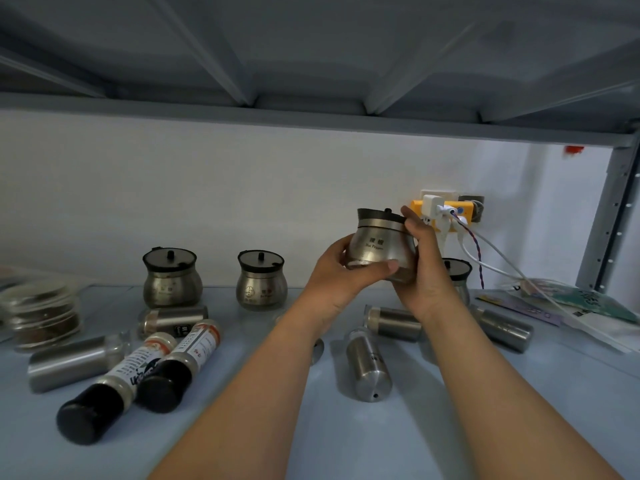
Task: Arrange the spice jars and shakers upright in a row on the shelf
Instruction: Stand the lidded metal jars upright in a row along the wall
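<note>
Both hands hold a round steel spice jar point(375, 243) with a dark lid in the air above the blue shelf point(311, 427). My left hand point(341, 275) grips its lower left side, thumb across the front. My right hand point(424, 268) wraps its right side up to the lid. Two matching jars point(172, 277) point(261, 285) stand upright at the back left, and a third point(458, 271) stands partly hidden behind my right wrist. Several steel shakers lie on their sides point(369, 367) point(394, 322) point(504, 327) point(74, 362) point(173, 322). Two black-capped labelled bottles point(117, 386) point(181, 363) lie at the front left.
A stack of glass-lidded containers point(41, 310) sits at the far left. Paper packets point(568, 306) lie at the back right. A yellow socket adapter with plugs and cables point(446, 213) hangs on the wall behind the held jar. The upper shelf point(311, 116) hangs low overhead; an upright post point(609, 216) stands right.
</note>
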